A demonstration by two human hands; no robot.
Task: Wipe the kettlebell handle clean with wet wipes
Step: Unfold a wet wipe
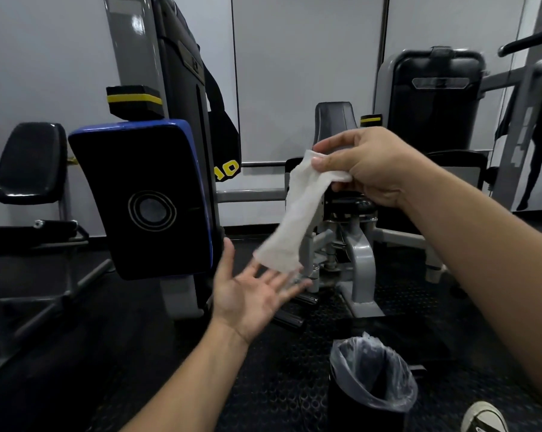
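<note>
Head view: the right hand (368, 165) pinches the top of a wet wipe (294, 213) between thumb and fingertips, and the wipe hangs down in a loose, half-folded strip. The left hand (254, 294) lies palm-up beneath it with fingers spread wide, holding nothing; the wipe's lower edge seems to brush its fingertips, though blur hides whether they touch. A lined bin (372, 378) stands on the dark floor below, near a shoe (485, 417).

The kettlebell is not in this view — so its handle cannot be placed, nor can I tell how clean it is.

Risks, as I judge them: the pinch is small, and a wet strip could slip and land on the floor, picking up grit. If it stays bunched it would cover little of the handle. Dropped over the bin too early, the wipe is wasted.
</note>
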